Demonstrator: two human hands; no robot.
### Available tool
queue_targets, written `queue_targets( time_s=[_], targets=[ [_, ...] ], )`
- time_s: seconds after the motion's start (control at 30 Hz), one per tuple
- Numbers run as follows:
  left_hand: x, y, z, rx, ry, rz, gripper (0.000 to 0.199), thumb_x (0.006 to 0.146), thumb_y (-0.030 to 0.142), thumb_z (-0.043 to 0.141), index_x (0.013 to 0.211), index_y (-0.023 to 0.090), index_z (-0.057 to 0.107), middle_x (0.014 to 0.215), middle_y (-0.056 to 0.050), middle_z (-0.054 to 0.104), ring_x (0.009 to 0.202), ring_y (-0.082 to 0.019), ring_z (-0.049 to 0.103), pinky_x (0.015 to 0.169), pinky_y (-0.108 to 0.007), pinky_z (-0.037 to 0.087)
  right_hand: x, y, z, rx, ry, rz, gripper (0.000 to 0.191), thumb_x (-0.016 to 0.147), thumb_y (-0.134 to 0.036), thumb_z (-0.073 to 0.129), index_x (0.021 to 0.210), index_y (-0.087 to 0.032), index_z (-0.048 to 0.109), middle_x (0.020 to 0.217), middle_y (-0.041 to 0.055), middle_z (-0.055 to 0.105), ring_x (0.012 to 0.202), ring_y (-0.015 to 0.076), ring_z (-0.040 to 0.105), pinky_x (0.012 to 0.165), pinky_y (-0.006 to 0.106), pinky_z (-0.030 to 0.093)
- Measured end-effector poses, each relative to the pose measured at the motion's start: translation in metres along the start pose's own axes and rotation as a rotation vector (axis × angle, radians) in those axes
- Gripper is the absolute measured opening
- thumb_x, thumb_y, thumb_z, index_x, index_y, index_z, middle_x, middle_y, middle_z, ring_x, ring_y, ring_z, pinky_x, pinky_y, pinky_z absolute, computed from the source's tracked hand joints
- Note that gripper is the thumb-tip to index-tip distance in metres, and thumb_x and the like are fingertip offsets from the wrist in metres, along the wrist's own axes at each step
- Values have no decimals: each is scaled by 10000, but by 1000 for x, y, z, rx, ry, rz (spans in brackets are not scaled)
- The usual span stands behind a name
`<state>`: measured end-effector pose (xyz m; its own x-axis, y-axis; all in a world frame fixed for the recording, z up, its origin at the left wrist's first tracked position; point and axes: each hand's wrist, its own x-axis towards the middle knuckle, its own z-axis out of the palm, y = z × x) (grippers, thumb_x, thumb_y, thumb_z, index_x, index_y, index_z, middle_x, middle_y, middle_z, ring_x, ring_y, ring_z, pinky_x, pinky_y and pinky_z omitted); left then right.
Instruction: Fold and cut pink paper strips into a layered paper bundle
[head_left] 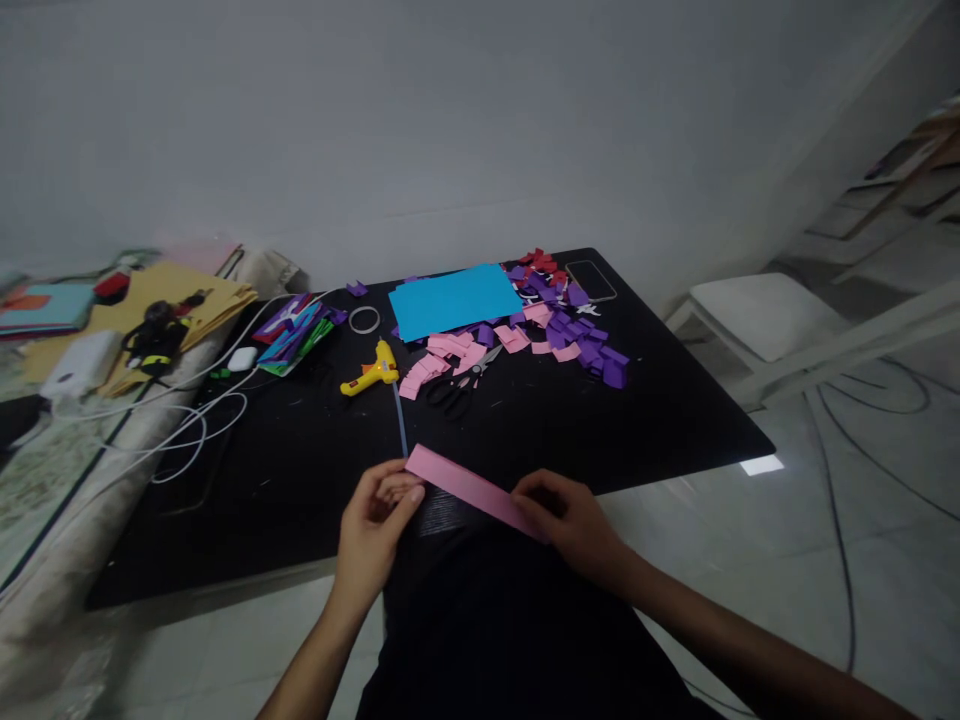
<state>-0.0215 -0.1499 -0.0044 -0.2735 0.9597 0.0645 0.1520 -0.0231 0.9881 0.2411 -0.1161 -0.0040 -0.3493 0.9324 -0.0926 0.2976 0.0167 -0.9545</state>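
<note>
A pink strip (474, 488) is what is being worked, held between two hands above the table's (300, 505) near edge, slanting down toward the right. The left hand (377, 515) has its upper end lightly between thumb and curled fingers; the right hand (566, 522) pinches the lower end between thumb and forefinger. The step in hand looks like lining up or folding this paper, since both ends are held and the strip is fairly taut. A neat fold or crease would call for matching the edges evenly and pressing along the line without letting either end slip; cutting would mean freeing a hand for the scissors (474, 376), which lie beyond, beside the pink pieces (424, 374) and near the yellow glue gun (375, 369). How many layers the strip has is hard to tell, and its far right end is covered by the right fingers. The left fingertips behind the paper are partly out of sight. The blue sheets (450, 302) overlap some purple pieces (592, 350), so their full count cannot be told. The dim light blurs the red pieces (541, 262) at the back, and both forearms run off the bottom of the view.
</note>
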Motion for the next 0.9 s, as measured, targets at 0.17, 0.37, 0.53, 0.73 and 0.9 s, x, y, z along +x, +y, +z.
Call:
queue_targets(
  time_s=[0.17, 0.37, 0.53, 0.73, 0.9],
  targets=[
    [12, 10, 30, -111, -173, -166, 372, 846, 538, 761, 850, 170, 704, 709, -7, 674, 688, -153, 623, 699, -255, 498, 9, -9, 8, 282, -59, 224, 231, 873, -402, 705, 903, -173, 710, 845, 22, 676, 794, 173, 608, 750, 305, 469],
    [45, 20, 38, -91, -299, -171, 359, 866, 500, 740, 739, 169, 683, 655, 7, 642, 616, -140, 572, 629, -246, 447, 28, -17, 11, 405, -140, 201, 281, 784, -407, 810, 902, -172, 708, 855, 3, 677, 807, 156, 609, 787, 303, 473],
    [81, 29, 37, -65, -461, -147, 312, 844, 453, 760, 797, 148, 716, 671, -1, 661, 621, -144, 585, 630, -257, 457, 71, -27, 5, 532, -117, 143, 308, 786, -408, 815, 966, -171, 737, 834, 9, 695, 770, 149, 636, 753, 299, 515],
    [136, 28, 44, -25, -644, -130, 251, 770, 381, 819, 764, 144, 736, 616, 16, 664, 518, -117, 556, 531, -231, 440, 148, -30, -5, 626, -153, 89, 325, 718, -393, 876, 894, -160, 734, 752, 4, 701, 680, 124, 642, 660, 254, 524],
    [162, 20, 48, -43, -728, -136, 357, 824, 484, 783, 782, 132, 739, 594, -11, 685, 464, -132, 603, 482, -232, 461, 180, -21, -7, 650, -206, 92, 312, 699, -386, 885, 757, -136, 707, 664, -7, 667, 604, 104, 607, 598, 230, 500]
  ],
)
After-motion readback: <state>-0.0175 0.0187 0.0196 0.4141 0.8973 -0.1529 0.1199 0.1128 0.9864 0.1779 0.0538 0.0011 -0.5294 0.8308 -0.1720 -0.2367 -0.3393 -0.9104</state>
